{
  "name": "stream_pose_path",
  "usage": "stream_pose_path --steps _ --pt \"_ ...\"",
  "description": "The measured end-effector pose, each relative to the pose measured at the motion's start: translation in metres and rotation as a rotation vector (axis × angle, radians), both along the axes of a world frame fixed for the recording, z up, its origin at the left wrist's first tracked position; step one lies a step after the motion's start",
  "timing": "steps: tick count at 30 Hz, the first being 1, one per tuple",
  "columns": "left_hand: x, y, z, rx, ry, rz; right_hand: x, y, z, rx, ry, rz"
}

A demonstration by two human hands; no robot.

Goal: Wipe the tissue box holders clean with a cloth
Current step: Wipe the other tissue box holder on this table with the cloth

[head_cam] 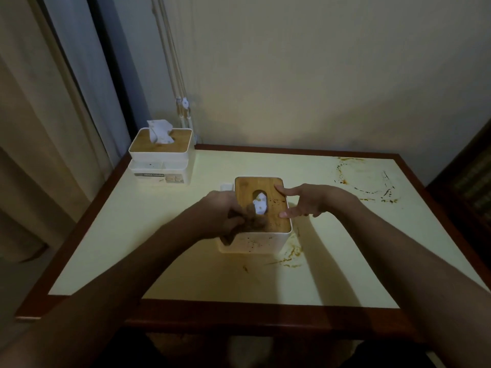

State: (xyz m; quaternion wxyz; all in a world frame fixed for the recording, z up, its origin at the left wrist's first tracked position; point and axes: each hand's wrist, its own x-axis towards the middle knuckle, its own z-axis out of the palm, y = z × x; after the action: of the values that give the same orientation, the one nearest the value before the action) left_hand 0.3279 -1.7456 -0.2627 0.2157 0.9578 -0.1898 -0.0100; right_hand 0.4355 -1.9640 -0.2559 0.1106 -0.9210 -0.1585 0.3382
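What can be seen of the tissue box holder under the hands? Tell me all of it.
The near tissue box holder is a white, plastic-looking box with a wooden-looking lid, upright on the table. A tissue pokes from its oval slot. Brown specks dot lid and front wall. The left hand presses a brown cloth on its left edge; the right hand steadies the right edge with straight fingertips.

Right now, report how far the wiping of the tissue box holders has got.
Done: nothing looks finished. In hand: the left hand rubs a brown cloth over the near holder's wooden lid while the right hand steadies it with its fingertips. Left: specks still dot that lid and its white front; the far holder stands untouched, its lower tray spotted.
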Motion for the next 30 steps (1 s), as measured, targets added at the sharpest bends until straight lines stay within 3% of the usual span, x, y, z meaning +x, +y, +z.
stream_pose_path --steps 10,17,19,21,26,30 --pt "0.078 -0.013 -0.028 0.000 -0.190 0.428 -0.002 0.003 0.004 -0.040 0.018 0.016" --pt "0.003 -0.022 -0.023 -0.130 -0.156 0.353 -0.006 0.003 0.004 0.003 0.034 -0.023" --pt "-0.031 -0.032 -0.022 -0.086 -0.171 0.341 -0.008 0.003 0.006 0.008 0.036 -0.035" --pt "-0.049 -0.042 -0.023 -0.049 -0.143 0.428 -0.010 0.002 0.008 0.016 0.046 -0.048" --pt "-0.048 -0.052 -0.024 -0.164 -0.199 0.502 -0.017 0.002 0.010 0.022 0.030 -0.073" --pt "-0.033 -0.054 -0.015 -0.163 -0.043 0.654 -0.025 -0.007 0.013 -0.089 0.046 -0.045"
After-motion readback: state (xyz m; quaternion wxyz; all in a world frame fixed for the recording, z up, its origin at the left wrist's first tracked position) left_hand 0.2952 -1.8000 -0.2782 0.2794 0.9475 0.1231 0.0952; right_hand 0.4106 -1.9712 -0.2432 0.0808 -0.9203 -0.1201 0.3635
